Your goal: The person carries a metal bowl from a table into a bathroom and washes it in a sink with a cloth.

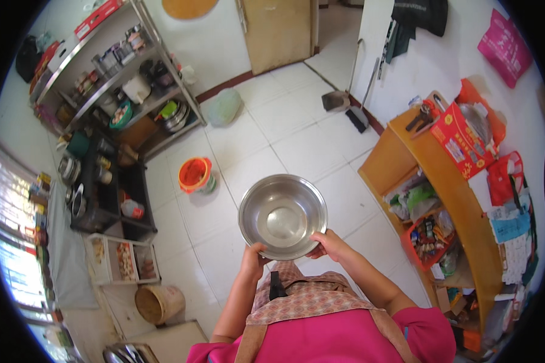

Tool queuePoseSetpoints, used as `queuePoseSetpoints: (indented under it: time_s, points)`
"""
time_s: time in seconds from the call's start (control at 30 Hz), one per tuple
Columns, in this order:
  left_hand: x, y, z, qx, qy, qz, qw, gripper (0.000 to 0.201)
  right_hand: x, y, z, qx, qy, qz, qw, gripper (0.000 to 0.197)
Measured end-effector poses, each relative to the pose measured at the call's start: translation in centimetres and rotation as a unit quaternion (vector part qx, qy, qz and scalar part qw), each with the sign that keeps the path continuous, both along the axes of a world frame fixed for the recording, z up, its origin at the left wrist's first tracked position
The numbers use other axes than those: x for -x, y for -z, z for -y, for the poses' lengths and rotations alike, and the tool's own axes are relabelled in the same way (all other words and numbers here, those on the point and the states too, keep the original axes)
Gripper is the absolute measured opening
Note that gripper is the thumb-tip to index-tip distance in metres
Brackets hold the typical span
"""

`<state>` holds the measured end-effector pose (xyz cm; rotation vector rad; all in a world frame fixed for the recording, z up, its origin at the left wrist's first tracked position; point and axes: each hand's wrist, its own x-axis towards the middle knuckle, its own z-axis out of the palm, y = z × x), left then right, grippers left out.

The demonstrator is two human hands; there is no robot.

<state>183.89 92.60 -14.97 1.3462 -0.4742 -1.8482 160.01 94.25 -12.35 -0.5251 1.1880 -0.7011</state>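
Steel bowl (pixel 283 221) held before apron (pixel 321 305), above tiled floor (pixel 300 148), mouth up. Left hand (pixel 253 259) closed on near-left rim, right hand (pixel 329 245) clasping near-right rim; thumbs over edge, other fingers mostly hidden. Orange-rimmed bucket (pixel 206 184) on floor, beyond bowl to left. Pale bag (pixel 225 107) at floor's far edge; dustpan (pixel 336 101) and broom (pixel 357 120) near far-right edge.
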Motion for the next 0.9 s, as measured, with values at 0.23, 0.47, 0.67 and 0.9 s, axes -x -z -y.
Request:
queuePoseSetpoints:
  time_s: [0.23,0.47,0.67,0.9]
  points:
    - [3.4,-3.0,21.3,0.020,0.066,0.023,0.997,0.039,2.3,-1.9,17.4,0.013,0.076,0.006,0.997,0.041]
    - [10.7,-2.9,39.8,0.039,0.162,0.016,0.986,0.061,8.7,-1.0,33.1,0.017,0.135,0.011,0.991,0.038]
    - [19.0,-2.2,55.6,0.032,0.174,0.017,0.984,0.065,17.1,-0.2,48.6,0.013,0.127,-0.002,0.992,0.041]
    - [25.7,-3.2,71.6,0.019,0.127,0.034,0.991,0.039,24.6,-1.5,66.2,0.017,0.092,0.001,0.996,0.042]
